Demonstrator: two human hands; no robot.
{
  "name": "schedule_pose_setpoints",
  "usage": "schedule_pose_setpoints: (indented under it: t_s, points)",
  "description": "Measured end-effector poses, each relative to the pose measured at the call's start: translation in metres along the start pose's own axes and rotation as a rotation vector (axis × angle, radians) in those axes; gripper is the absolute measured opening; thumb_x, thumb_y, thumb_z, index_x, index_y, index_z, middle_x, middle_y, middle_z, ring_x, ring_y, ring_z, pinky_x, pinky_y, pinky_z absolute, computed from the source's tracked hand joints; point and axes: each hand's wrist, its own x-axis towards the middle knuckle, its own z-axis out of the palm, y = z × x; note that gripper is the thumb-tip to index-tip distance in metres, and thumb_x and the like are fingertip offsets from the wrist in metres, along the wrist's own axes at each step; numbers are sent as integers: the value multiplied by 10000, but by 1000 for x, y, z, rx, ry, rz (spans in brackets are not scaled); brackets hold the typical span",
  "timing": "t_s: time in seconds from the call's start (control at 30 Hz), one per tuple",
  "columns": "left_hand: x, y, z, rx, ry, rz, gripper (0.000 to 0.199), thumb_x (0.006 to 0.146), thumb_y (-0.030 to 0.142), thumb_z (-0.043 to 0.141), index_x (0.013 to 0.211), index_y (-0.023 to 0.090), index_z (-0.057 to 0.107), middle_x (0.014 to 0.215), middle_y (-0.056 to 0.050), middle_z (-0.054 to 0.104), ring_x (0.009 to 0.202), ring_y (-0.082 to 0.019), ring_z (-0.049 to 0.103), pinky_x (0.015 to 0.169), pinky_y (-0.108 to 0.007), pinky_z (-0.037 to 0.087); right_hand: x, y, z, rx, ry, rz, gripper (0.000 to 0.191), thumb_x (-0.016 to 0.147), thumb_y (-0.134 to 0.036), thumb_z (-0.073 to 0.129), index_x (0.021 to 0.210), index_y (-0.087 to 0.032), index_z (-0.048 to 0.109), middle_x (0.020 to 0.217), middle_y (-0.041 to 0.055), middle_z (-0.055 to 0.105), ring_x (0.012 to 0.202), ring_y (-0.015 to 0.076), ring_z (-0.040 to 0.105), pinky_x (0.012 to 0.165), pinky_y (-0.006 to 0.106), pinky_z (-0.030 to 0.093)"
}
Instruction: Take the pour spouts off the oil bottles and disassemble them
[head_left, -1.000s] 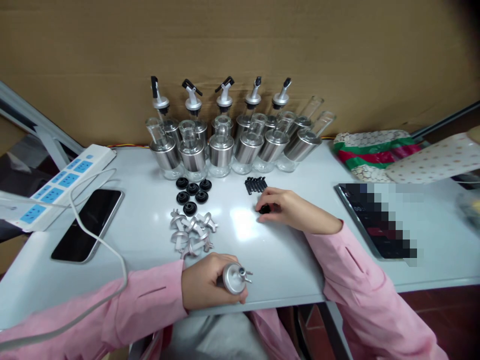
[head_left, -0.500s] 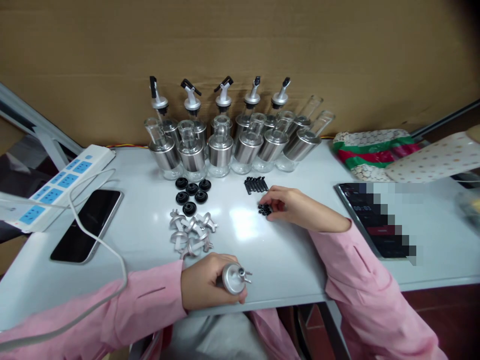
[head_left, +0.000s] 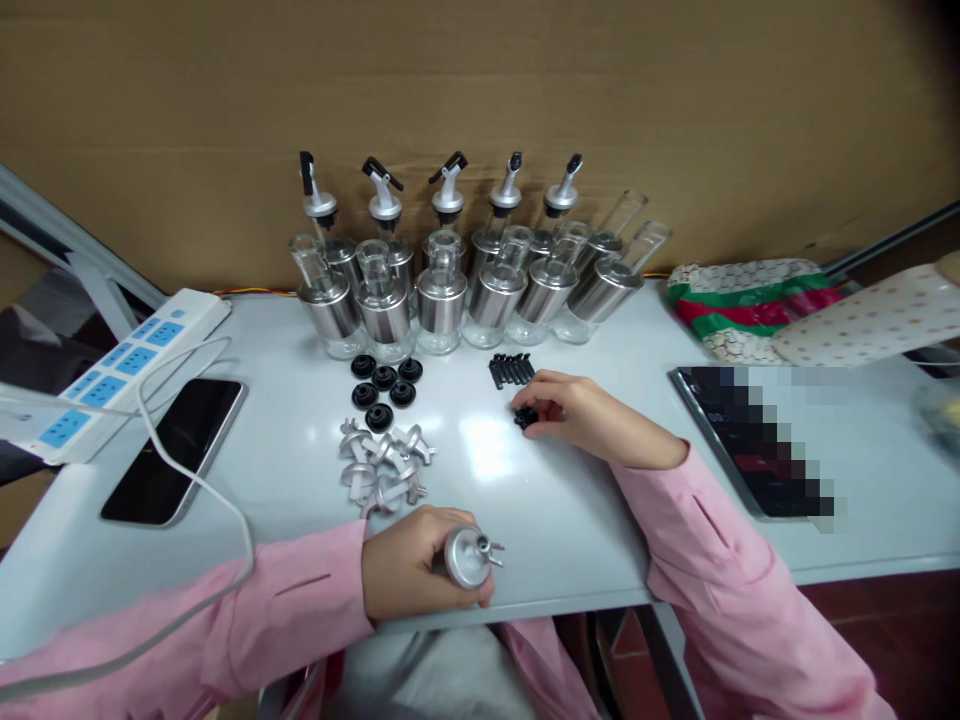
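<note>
My left hand [head_left: 420, 565] is closed around a silver pourer spout [head_left: 469, 558] near the table's front edge, its round cap and nozzle facing up. At the middle right of the table, my right hand [head_left: 566, 415] has its thumb and fingertips closed in on a small pile of tiny black parts [head_left: 525, 418]. Which of these it grips is hidden by the fingers. Just behind that pile lies a row of black flip levers [head_left: 512, 370]. Several black rubber stoppers [head_left: 383, 378] sit left of centre, with loose silver pourer spouts [head_left: 386, 455] in front of them.
Glass bottles with steel sleeves [head_left: 442, 300] line the back, several wearing finished pourer tops [head_left: 448, 203]. On the left are a power strip [head_left: 120, 380], a phone [head_left: 176, 450] and a white cable [head_left: 202, 475]. A dark tablet or phone [head_left: 739, 440] and a patterned cloth [head_left: 739, 300] lie right.
My right hand has shifted slightly left, its fingers drawing closer over the tiny black parts. My left hand and the pourer spout in it stay where they were.
</note>
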Motion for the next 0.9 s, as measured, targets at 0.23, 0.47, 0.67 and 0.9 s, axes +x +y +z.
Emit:
schedule_pose_setpoints:
  t_s: [0.23,0.47,0.67,0.9]
  points:
    - [-1,1,0,-127,-8,-82,278,781,352,581,615,132,613,652,-55,619,632,-144,555,636,-256,437,-3,-5,-3,-7,15,-17,236,722,-269,703,936,-182,655,937,57,543,623,110,543,639,282,502]
    - [-3,1,-1,-326,-30,-65,490,786,555,504,481,171,494,582,-77,630,614,-170,506,646,-298,398,-7,-42,7,212,167,-352,237,857,-347,571,974,-165,669,928,74,541,807,151,556,746,291,481]
    - [-3,-2,-2,-356,-55,-89,501,757,554,516,426,183,463,494,-63,592,580,-171,495,677,-308,399,-7,-58,35,350,15,-548,305,892,-329,522,1129,-167,626,1017,90,554,866,136,567,791,271,490]
    - [-4,-11,-1,-416,-40,-47,445,767,455,497,420,181,449,493,-79,606,543,-170,498,626,-303,388,-6,-63,41,75,91,-677,386,965,-368,322,983,-154,643,907,79,566,774,131,513,704,256,442]
